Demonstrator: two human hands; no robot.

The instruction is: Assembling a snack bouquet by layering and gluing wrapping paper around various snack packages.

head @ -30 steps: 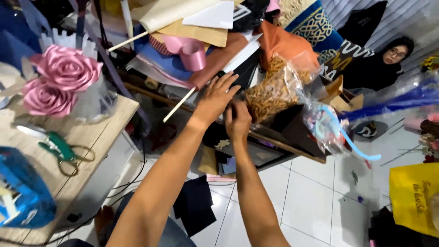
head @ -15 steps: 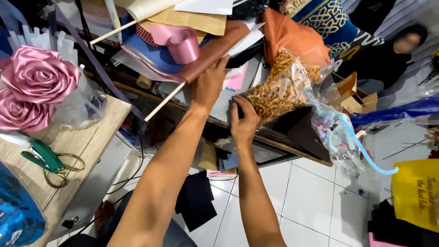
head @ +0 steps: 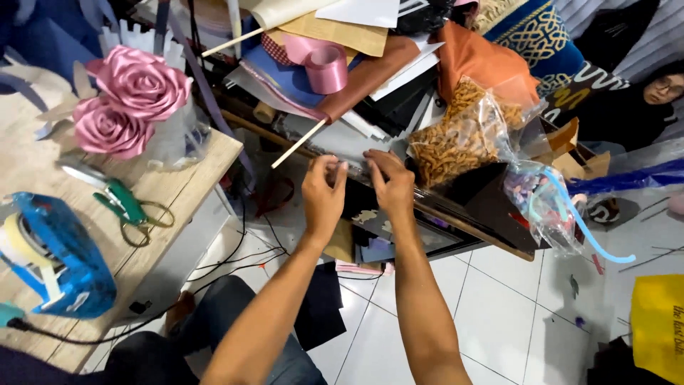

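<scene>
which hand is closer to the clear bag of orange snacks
Right. The right hand is just left of the bag of snacks, almost touching it. The left hand is farther left, beyond the right hand.

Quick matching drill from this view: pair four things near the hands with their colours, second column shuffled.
Things:
1. satin roses
2. scissors
3. tape dispenser
4. bag at the right edge

Colours:
A. yellow
B. blue
C. pink
D. green handles

Pairs: 1-C, 2-D, 3-B, 4-A
</scene>
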